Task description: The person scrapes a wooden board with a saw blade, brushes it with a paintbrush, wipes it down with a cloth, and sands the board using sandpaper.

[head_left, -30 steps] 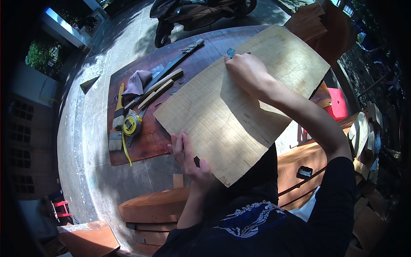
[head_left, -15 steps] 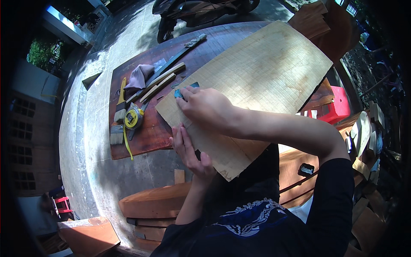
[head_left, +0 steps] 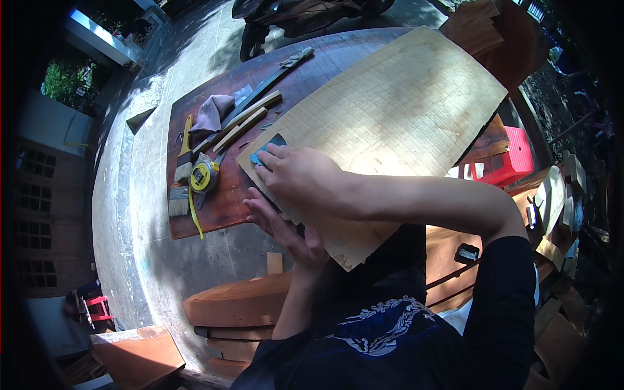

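Note:
A large pale wooden board (head_left: 396, 97) with a curved outline lies tilted across the table and reaches toward my body. On its left end, my right hand (head_left: 302, 175) is closed over a small dark, blue-marked sanding pad (head_left: 265, 151) and presses it flat on the wood. My left hand (head_left: 286, 227) is at the board's near-left edge, its fingers stretched out and apart, with the thumb near the edge. Whether its palm bears on the board cannot be made out.
On the reddish-brown table (head_left: 221, 211) lie a tape measure (head_left: 205, 174), paintbrushes (head_left: 184, 159), wooden strips (head_left: 240, 127), a long flat metal tool (head_left: 270, 81) and a purple cloth (head_left: 213, 112). A red stool (head_left: 517, 156) stands right. Cut wood pieces (head_left: 237, 302) are stacked nearby; a motorbike (head_left: 305, 16) stands beyond.
My right hand has slid the sanding pad a little left and toward me along the board's end. My left fingers have shifted left and spread away from the edge.

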`<state>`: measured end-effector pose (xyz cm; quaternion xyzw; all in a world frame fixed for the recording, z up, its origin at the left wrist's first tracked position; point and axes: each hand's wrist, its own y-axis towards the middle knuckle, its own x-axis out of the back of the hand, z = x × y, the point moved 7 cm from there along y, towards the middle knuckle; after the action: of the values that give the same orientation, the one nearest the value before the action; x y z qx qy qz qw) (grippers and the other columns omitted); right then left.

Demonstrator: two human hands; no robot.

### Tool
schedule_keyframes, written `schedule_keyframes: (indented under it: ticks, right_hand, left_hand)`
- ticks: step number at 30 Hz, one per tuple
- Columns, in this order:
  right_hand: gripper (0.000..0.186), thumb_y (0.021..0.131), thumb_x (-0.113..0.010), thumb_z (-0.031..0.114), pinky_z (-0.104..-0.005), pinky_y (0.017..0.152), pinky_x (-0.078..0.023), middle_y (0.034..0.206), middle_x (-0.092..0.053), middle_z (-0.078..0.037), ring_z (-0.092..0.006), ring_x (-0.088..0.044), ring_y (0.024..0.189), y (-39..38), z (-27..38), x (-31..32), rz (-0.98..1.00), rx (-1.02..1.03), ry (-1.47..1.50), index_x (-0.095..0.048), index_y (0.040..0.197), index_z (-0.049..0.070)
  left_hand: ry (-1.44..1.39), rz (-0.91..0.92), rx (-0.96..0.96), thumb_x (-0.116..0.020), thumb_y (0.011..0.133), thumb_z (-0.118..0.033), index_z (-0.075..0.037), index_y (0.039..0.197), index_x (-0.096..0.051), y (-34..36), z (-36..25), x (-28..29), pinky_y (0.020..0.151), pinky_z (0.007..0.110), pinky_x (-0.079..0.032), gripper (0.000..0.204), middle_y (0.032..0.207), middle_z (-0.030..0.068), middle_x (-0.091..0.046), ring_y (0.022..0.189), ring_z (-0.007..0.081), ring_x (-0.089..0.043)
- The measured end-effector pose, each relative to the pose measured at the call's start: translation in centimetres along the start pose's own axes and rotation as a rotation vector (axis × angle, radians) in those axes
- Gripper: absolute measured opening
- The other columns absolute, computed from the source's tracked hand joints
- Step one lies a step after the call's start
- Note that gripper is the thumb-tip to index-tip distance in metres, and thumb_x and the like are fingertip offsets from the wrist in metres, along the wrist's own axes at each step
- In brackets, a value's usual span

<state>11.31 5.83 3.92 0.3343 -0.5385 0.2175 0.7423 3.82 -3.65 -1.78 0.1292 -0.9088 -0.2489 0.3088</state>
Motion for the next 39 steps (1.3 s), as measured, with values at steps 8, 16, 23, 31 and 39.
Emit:
schedule_keyframes:
  ticks: [8,16,23,31,39]
  right_hand:
    - [0.052,0.095,-0.068,0.014,-0.0383,0.118,-0.053,0.153,-0.064,-0.024,-0.0338,-0.062,0.144,-4.2,0.1,2.1,0.052,-0.020,-0.182,-0.067,0.145,-0.003]
    - [0.043,0.097,-0.067,0.012,-0.0416,0.113,-0.057,0.150,-0.065,-0.025,-0.0361,-0.062,0.144,-6.5,1.7,2.3,0.001,-0.016,-0.117,-0.071,0.137,-0.004]
    - [0.035,0.097,-0.068,0.003,-0.0382,0.100,-0.064,0.144,-0.071,-0.019,-0.0301,-0.077,0.121,-20.9,-9.6,10.1,-0.061,-0.500,-0.177,-0.075,0.130,-0.002]
    - [0.033,0.100,-0.064,0.004,-0.0427,0.107,-0.062,0.144,-0.070,-0.020,-0.0335,-0.070,0.134,-22.1,-2.9,8.6,-0.075,-0.350,-0.248,-0.074,0.132,0.002]
    - [0.038,0.099,-0.064,0.001,-0.0454,0.102,-0.063,0.144,-0.070,-0.025,-0.0358,-0.071,0.132,-24.1,-10.1,10.5,-0.111,-0.510,-0.429,-0.071,0.136,-0.002]
  left_hand:
    - [0.006,0.026,-0.014,-0.040,0.103,-0.062,0.010,0.173,-0.014,-0.1,-0.3,-0.6,0.133,0.064,0.002,0.103,0.180,0.0340,-0.018,0.169,0.0494,-0.011]
    - [0.036,0.044,0.008,-0.041,0.100,-0.056,0.009,0.174,-0.014,-0.1,0.4,-0.5,0.133,0.065,0.004,0.102,0.181,0.0327,-0.017,0.169,0.0491,-0.011]
    - [0.025,0.056,-0.019,-0.043,0.094,-0.047,0.009,0.174,-0.011,0.0,0.1,0.0,0.131,0.069,0.007,0.103,0.181,0.0322,-0.016,0.169,0.0489,-0.010]
    - [-0.010,0.050,-0.016,-0.043,0.094,-0.047,0.009,0.174,-0.010,0.1,0.2,-1.4,0.131,0.069,0.006,0.103,0.181,0.0315,-0.015,0.169,0.0489,-0.009]
    - [-0.009,0.025,0.005,-0.037,0.097,-0.054,0.007,0.174,-0.013,-0.1,0.2,-0.7,0.132,0.068,0.009,0.102,0.183,0.0274,-0.016,0.171,0.0442,-0.006]
